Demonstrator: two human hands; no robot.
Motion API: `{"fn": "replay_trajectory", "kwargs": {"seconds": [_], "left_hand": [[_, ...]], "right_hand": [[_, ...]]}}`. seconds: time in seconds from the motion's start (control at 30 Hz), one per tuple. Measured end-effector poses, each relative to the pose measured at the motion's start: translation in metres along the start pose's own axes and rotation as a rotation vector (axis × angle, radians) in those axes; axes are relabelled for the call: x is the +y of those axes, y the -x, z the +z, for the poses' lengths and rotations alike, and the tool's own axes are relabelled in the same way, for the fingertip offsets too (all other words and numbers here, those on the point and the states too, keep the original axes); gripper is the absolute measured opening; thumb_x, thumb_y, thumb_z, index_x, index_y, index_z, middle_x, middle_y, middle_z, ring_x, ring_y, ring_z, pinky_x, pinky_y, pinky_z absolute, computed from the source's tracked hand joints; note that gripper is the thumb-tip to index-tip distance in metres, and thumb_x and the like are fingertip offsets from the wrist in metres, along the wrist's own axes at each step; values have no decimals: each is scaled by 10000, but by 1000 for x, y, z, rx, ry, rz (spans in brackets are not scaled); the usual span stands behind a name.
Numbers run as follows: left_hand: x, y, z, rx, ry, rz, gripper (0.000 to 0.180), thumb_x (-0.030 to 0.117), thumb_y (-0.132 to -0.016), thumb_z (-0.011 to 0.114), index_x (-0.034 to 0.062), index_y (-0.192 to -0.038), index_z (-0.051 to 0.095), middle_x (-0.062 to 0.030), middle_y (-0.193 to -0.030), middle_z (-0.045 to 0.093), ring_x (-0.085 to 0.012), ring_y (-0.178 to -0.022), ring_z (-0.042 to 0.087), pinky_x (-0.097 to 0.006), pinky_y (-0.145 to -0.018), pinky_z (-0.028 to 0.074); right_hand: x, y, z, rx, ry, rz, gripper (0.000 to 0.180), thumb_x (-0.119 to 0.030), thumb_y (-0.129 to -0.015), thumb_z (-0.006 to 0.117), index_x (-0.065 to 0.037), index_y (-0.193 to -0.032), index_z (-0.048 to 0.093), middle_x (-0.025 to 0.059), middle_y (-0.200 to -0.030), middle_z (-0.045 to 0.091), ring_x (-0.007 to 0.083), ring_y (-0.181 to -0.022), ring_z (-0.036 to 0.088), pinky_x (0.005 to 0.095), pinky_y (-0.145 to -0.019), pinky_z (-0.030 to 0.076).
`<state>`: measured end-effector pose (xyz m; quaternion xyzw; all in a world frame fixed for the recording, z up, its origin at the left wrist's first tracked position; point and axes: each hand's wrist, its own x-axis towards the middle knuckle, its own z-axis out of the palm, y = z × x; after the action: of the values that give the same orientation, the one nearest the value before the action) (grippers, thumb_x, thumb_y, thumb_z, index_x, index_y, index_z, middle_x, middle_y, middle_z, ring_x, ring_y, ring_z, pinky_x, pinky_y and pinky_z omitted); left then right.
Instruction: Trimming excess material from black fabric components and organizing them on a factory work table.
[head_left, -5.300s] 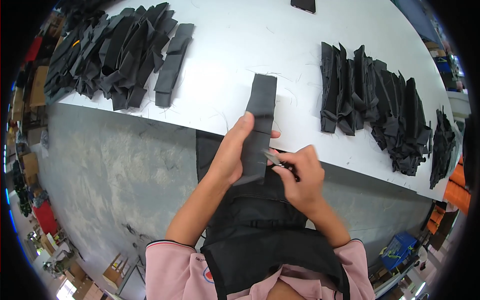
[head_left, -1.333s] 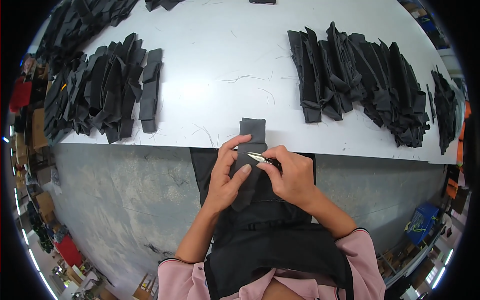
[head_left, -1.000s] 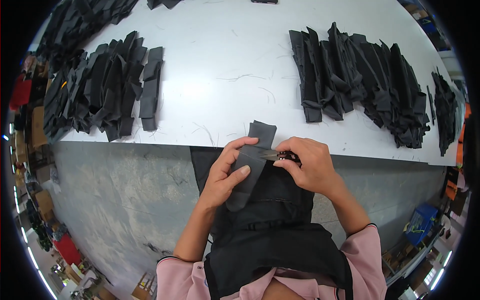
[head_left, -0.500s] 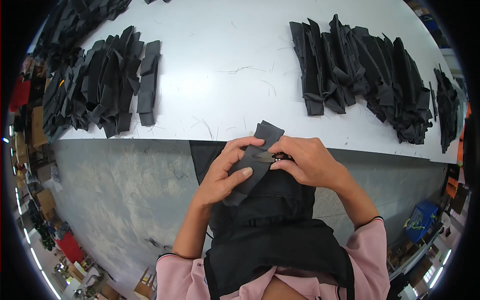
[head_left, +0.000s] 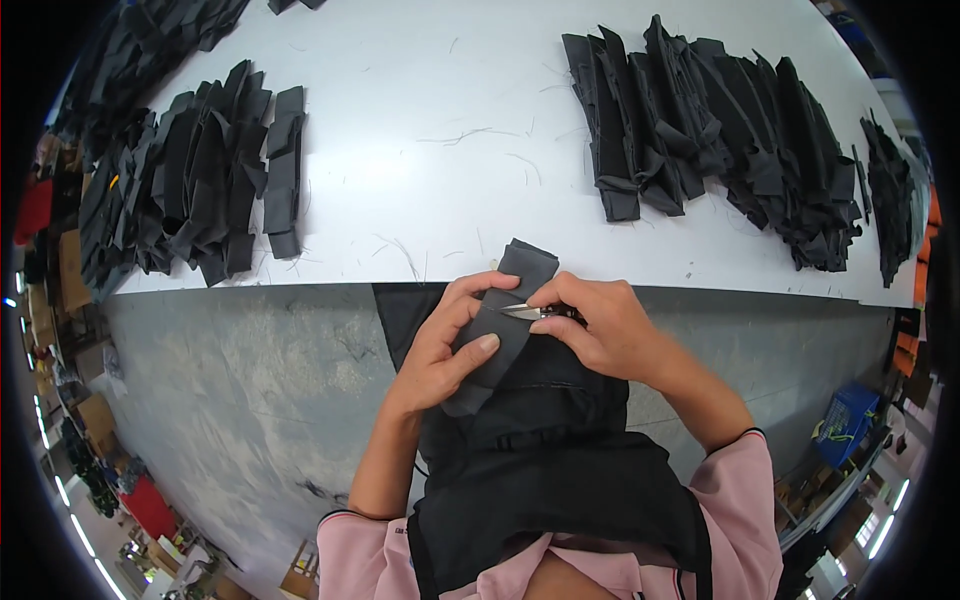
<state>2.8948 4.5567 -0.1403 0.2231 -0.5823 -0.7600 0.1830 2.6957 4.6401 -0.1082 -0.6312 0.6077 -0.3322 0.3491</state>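
My left hand [head_left: 432, 352] is closed on a folded strip of dark grey fabric [head_left: 508, 345], its thumb pressing the near face and its fingers wrapped over the left edge. The strip's upper end sticks up past my fingers, just over the table's front edge. In my right hand [head_left: 612, 325] is a small pair of thread snips [head_left: 522, 312], pinched between thumb and fingers, with black handles mostly hidden in the grip. The snips' metal blades point left and lie against the middle of the strip. Whether they touch a thread cannot be made out.
A white table [head_left: 420, 200] spans the far side, with loose thread bits on it. Stacks of dark fabric strips lie at its left [head_left: 205, 180] and right [head_left: 720, 130]. A single strip [head_left: 285, 170] lies beside the left stack. A blue crate [head_left: 848, 422] stands on the floor at right.
The snips' blades have turned slightly and now show a small gap between them. My right hand has shifted slightly left. The table's contents sit a little differently in view.
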Motion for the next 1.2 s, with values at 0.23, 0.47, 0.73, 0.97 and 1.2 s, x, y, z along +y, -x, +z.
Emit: {"fn": "replay_trajectory", "kwargs": {"seconds": [0.23, 0.47, 0.73, 0.97, 1.2], "left_hand": [[3, -12, 4, 171, -15, 9, 126, 134, -872, 551, 13, -839, 559, -104, -1226, 509, -166, -1075, 470, -294, -918, 355], [13, -47, -19, 673, 142, -175, 274, 152, -892, 552, 49, -650, 475, -63, -1189, 553, -68, -918, 480, -215, -795, 384], [15, -64, -12, 595, 184, -283, 256, 241, -922, 520, 30, -777, 514, -101, -1213, 533, -108, -964, 492, -241, -815, 398], [0, -26, -4, 290, 205, 100, 751, 654, -803, 507, 50, -1244, 437, -111, -1385, 324, -211, -1107, 485, -315, -895, 412], [16, -17, 3, 270, 104, -196, 103, 125, -854, 596, 29, -878, 569, 2, -895, 570, -58, -786, 505, -205, -688, 405]], "right_hand": [[3, 3, 17, 180, -392, 290, 152, -1, -820, 600, 16, -961, 545, 54, -820, 613, 89, -762, 585, 226, -695, 459], [-15, 22, 22, 301, -330, 119, 327, -5, -718, 673, -39, -1024, 561, 31, -736, 565, 77, -579, 520, 219, -511, 428], [-15, -11, 43, 280, 206, -275, 345, 20, -620, 649, -32, -958, 608, 46, -711, 481, 172, -549, 528, 271, -490, 429], [-11, -20, 33, 215, -816, 378, 85, -71, -814, 604, -39, -776, 534, -71, -667, 429, 5, -586, 346, 181, -513, 260], [-3, -27, 27, 79, -1124, 545, 110, -108, -828, 614, -44, -858, 529, -56, -620, 452, 10, -523, 376, 162, -452, 264]]}}
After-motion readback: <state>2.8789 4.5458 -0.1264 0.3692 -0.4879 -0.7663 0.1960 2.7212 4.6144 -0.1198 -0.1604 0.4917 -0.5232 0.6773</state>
